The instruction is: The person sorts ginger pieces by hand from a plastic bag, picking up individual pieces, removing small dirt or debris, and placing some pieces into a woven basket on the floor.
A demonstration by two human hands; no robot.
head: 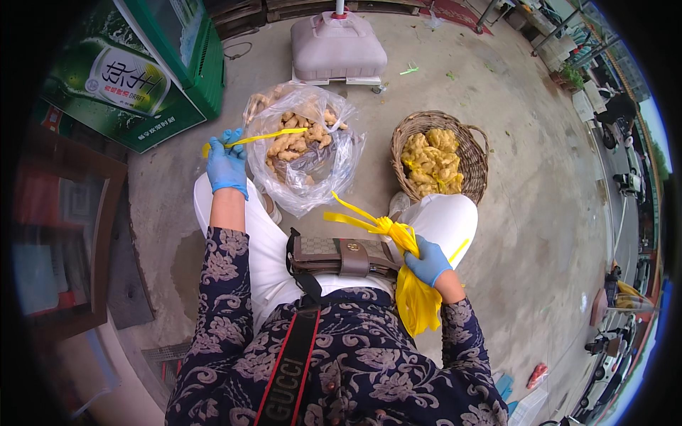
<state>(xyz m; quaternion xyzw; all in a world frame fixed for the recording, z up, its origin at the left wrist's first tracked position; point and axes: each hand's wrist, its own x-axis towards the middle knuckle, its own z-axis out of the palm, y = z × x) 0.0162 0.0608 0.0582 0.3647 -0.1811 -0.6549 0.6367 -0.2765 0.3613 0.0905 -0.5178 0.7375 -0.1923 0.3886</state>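
Blue gloves cover both hands. My left hand (226, 162) pinches a single yellow mesh strip (266, 137), whose free end reaches over the open clear plastic bag (298, 198). Loose ginger roots (290, 144) fill part of that bag on the ground. In my right hand (428, 261) is a bundle of yellow mesh netting (418, 306), knotted near its upper end, with loose ends pointing left. Beyond my right knee stands a wicker basket (474, 160) with a side handle. It holds ginger packed in yellow netting (432, 160).
A brown belt bag (346, 255) rests on my lap. Ahead is a grey umbrella base (338, 48) on a wheeled frame. A green drinks fridge (144, 69) stands at the left, above a brown-framed panel (101, 255). Parked scooters (628, 183) line the road at far right.
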